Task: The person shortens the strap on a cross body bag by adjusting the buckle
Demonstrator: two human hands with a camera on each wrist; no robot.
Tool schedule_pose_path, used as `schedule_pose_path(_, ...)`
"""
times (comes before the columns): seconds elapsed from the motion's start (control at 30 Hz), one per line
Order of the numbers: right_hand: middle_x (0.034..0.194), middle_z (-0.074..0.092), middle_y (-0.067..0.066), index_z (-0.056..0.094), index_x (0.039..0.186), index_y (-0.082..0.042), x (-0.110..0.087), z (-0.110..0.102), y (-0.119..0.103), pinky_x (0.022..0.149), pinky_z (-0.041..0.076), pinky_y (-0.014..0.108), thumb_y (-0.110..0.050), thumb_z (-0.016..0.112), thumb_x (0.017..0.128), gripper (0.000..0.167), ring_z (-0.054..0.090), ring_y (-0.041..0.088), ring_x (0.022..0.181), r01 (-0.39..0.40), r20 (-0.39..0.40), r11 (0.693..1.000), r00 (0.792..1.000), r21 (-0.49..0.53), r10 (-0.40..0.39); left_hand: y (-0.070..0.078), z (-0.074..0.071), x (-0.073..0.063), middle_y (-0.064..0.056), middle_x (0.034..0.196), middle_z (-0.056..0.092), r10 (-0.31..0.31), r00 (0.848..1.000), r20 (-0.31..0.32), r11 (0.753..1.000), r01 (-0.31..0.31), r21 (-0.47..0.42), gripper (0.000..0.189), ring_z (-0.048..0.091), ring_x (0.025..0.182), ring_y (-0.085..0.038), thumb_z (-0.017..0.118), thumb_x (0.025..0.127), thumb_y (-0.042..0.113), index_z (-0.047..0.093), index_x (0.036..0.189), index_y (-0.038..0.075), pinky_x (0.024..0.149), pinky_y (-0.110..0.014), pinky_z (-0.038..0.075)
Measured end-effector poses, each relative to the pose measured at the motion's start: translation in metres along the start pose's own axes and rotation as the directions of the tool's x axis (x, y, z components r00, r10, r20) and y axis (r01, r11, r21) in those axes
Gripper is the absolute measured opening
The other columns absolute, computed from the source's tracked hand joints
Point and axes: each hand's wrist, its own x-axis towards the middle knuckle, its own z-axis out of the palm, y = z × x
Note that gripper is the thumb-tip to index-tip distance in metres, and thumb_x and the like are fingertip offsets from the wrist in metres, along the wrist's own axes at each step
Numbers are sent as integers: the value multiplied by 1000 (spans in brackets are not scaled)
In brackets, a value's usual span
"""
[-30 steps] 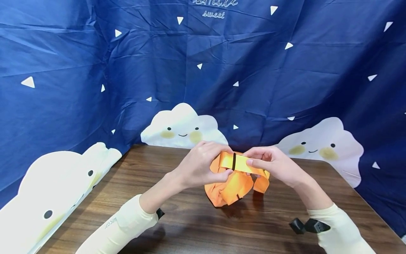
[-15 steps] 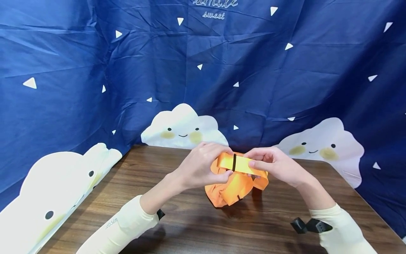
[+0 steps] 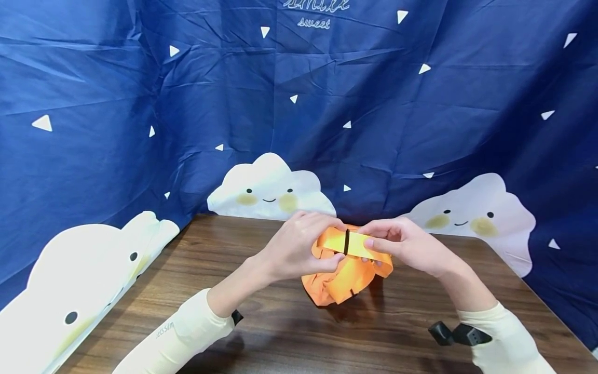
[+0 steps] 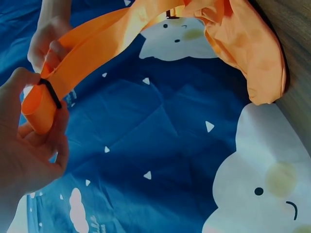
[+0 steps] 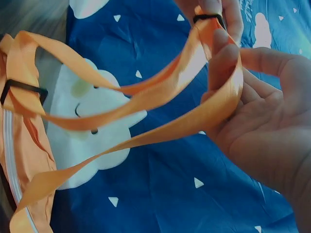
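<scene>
An orange fabric bag [image 3: 320, 288] lies on the table, its wide strap [image 3: 333, 240] raised between both hands. My left hand [image 3: 291, 249] pinches the black slider buckle [image 3: 347, 242] on the strap with thumb and fingertips; a short folded loop [image 4: 40, 109] sticks out past the buckle in the left wrist view. Right beside it, my right hand [image 3: 413, 246] pinches the strap between thumb and fingers. From those fingers the strap curves back down to the bag. A second black slider [image 5: 24, 93] and a white zipper [image 5: 12, 165] show in the right wrist view.
The brown wooden table [image 3: 224, 322] reaches under both forearms. A dark blue cloth [image 3: 243, 78] with white triangles and smiling clouds hangs behind and along the sides. Black wrist-worn devices [image 3: 460, 334] sit at the cream sleeves.
The loop left of the buckle has grown slightly longer, and the strap end hanging at the right has risen and shifted left. Both hands keep their hold, nearly in place.
</scene>
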Motion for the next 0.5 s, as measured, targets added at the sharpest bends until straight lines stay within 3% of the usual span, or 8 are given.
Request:
schedule_pose_path(0.2, 89, 68, 26, 68, 122, 0, -4, -6, 2, 62, 58, 39, -2, 59, 102, 22, 67, 29, 71, -1, 16, 1000, 1000, 26, 1, -1, -3, 1, 0, 109, 69, -6, 1000, 2, 1000, 6, -13, 45, 59, 109, -11, 81, 81, 33, 67, 115, 8, 93, -30, 41)
schedule_pose_path(0.4, 80, 63, 25, 70, 119, -4, 0, 5, 0, 54, 51, 39, -6, 61, 102, 19, 58, 32, 63, 12, -4, 1000, 1000, 5, -12, 0, -2, 1, 2, 110, 69, 7, 1000, 7, 1000, -7, -16, 45, 58, 111, -12, 81, 80, 37, 68, 114, 10, 95, -34, 41)
schedule_pose_path(0.5, 80, 64, 23, 71, 115, -6, 3, 13, -1, 57, 51, 36, -8, 62, 102, 16, 59, 32, 66, 0, -17, 1000, 1000, -12, 0, 1, 0, 0, 4, 109, 68, 11, 1000, 21, 1000, -11, -16, 44, 58, 111, -11, 81, 81, 39, 68, 112, 12, 95, -35, 41)
